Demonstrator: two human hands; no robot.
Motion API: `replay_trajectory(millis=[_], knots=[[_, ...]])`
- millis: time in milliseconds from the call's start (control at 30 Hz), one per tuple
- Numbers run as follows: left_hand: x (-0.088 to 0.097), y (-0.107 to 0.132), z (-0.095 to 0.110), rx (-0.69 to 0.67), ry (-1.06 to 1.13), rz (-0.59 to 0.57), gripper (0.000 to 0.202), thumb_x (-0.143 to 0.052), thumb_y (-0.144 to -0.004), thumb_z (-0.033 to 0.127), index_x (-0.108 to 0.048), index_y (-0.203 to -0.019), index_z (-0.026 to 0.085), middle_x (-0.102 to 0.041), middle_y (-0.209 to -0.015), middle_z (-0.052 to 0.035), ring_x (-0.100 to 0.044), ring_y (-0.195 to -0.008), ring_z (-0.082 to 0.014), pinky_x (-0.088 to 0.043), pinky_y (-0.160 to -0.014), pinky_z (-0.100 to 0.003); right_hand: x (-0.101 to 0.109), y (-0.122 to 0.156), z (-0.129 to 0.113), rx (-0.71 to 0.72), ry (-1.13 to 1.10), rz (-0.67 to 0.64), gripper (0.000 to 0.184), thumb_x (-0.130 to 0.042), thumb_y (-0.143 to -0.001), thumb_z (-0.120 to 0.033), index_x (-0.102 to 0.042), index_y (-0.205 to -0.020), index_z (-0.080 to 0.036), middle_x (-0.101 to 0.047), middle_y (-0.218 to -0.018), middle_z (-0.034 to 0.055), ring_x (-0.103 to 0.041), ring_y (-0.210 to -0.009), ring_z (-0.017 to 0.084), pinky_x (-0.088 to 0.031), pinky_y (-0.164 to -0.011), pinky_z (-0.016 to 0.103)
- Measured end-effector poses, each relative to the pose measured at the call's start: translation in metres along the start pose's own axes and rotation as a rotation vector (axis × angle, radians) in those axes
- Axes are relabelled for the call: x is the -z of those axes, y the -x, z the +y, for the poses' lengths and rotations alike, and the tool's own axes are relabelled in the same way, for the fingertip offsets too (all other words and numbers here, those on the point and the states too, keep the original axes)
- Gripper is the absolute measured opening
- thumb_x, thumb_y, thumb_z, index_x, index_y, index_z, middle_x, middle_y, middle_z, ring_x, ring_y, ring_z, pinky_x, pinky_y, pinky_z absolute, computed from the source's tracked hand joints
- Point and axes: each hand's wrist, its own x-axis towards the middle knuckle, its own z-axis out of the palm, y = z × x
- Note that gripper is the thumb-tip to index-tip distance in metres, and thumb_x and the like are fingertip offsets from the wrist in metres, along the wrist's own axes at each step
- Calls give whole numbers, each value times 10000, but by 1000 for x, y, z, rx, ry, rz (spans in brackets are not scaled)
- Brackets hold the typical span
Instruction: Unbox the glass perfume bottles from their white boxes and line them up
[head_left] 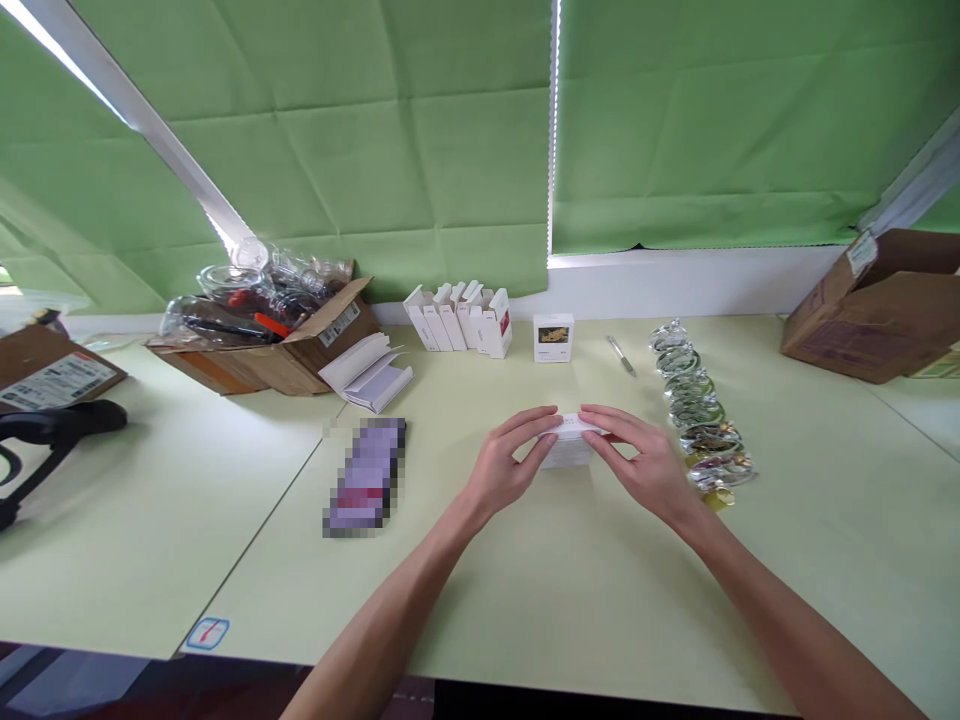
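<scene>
A small white box [567, 453] stands on the pale green table between my two hands. My left hand [514, 455] grips its left top edge between thumb and fingers. On the opposite side my right hand [637, 462] pinches the right top edge the same way. The top face shows small print; what is inside cannot be seen. Behind it, a closed white box [553, 338] with a dark picture on its front stands upright. Right of my right hand lies a row of shiny silver and gold foil packets [694, 400].
Several flat white cartons [457, 318] stand at the back, beside white folded sheets [369, 375]. A pen [621, 355] lies at the back right. A blurred phone-like object [365, 475] is at left. Cardboard boxes [300, 365] sit along the wall, one filled with plastic-wrapped items.
</scene>
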Motion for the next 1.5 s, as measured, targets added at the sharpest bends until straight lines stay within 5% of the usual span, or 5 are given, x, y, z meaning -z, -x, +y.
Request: replay_trajectory(millis=[400, 667, 900, 1500], knots=[[4, -2, 0, -48, -27, 0, 246, -584, -966, 243, -731, -1163, 247, -709, -1251, -84, -690, -1141, -213, -593, -963, -373, 3, -1, 7, 73, 31, 1, 257, -590, -958, -256, -757, -1149, -294, -760, -1152, 34, -724, -1060, 228, -614, -948, 406], [2, -2, -2, -24, -28, 15, 243, -571, -975, 259, -732, -1158, 253, -699, -1272, -81, -682, -1159, -217, -589, -977, -389, 3, 0, 4, 44, 53, -1, 281, -543, -983, -264, -738, -1184, -289, -752, -1173, 39, -719, -1080, 225, -653, -851, 370], [4, -3, -4, -91, -58, -7, 257, -571, -975, 229, -723, -1180, 252, -680, -1306, -91, -678, -1168, -218, -598, -962, -381, 3, 4, 13, 208, 190, 13, 300, -582, -964, -220, -724, -1221, -282, -707, -1270, 51, -713, -1103, 231, -606, -979, 391], [-1, 3, -21, -343, -318, 70, 273, -636, -936, 207, -697, -1191, 285, -697, -1282, -83, -739, -932, -170, -639, -764, -305, 1, 6, 14, 407, 575, 39, 223, -586, -963, -227, -776, -1080, -231, -761, -1140, 96, -752, -738, 184, -582, -618, 289]])
